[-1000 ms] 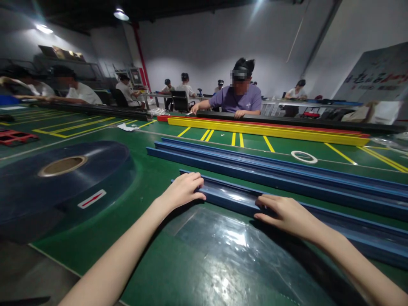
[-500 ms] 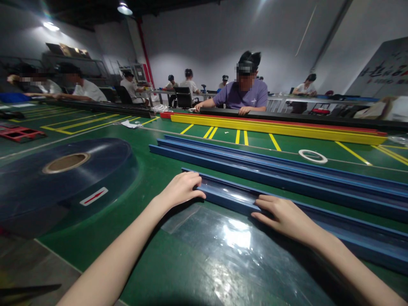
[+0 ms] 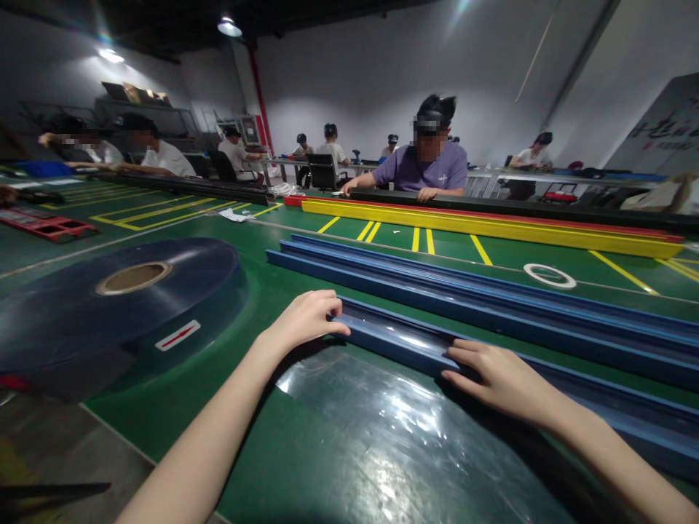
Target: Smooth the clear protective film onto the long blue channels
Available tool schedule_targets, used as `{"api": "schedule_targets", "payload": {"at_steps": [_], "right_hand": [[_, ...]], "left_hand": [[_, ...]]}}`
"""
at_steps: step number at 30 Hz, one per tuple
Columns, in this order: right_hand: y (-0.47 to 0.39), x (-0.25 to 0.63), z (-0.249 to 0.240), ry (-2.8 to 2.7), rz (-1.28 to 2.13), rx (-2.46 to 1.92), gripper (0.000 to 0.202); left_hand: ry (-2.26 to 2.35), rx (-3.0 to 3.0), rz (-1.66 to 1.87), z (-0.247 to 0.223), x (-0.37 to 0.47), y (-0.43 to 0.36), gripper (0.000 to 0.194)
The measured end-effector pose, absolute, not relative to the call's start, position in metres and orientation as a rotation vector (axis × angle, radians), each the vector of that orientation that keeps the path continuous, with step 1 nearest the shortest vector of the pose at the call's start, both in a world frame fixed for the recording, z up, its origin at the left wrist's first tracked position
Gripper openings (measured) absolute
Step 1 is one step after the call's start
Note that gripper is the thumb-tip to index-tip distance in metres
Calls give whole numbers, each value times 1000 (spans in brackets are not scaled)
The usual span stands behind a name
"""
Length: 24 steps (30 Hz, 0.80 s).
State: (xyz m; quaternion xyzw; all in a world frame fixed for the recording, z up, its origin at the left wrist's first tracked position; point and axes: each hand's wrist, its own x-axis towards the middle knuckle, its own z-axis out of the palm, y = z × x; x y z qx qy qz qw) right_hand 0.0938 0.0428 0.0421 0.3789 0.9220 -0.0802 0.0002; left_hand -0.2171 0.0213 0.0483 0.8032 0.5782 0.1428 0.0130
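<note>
A blue U-shaped channel strip (image 3: pixel 390 342) lies in front of me and runs off to the right. Around its left end my left hand (image 3: pixel 314 316) is closed, thumb on the near side and fingers over the top, covering the tip. Farther right, my right hand (image 3: pixel 480 367) grips the near wall, with fingertips inside the channel and thumb outside. A glossy reflection shows inside the channel between the hands; whether a clear strip lies in it I cannot tell. On the near side, under and between my arms, is a clear plastic sheet (image 3: pixel 376 437) lying flat.
A large roll of clear plastic (image 3: pixel 212 291) stands at left. More blue channels (image 3: pixel 371 273) lie beyond mine, then a white tape ring (image 3: pixel 549 276) and yellow strip (image 3: pixel 464 225). A person in purple (image 3: pixel 426 171) works opposite; others sit farther back.
The view has shifted slightly, so the scene sits farther right and lower. My left hand has moved a little left along the channel and now covers its end. My right hand keeps its grip.
</note>
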Motion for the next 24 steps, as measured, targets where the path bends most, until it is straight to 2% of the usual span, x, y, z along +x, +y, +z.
{"api": "schedule_targets", "payload": {"at_steps": [5, 11, 14, 18, 24], "right_hand": [[44, 79, 45, 2901, -230, 1124, 32], [44, 50, 51, 2919, -224, 1047, 32], [48, 39, 52, 2907, -214, 1045, 33], [54, 28, 55, 2845, -204, 1042, 35], [56, 8, 56, 2844, -199, 1024, 35]], "left_hand": [[1755, 2392, 510, 49, -221, 23, 23], [1741, 2291, 589, 42, -225, 28, 31], [1884, 2257, 646, 38, -233, 31, 38], [2234, 2118, 473, 32, -246, 35, 42], [2131, 1997, 447, 30, -251, 34, 46]]}}
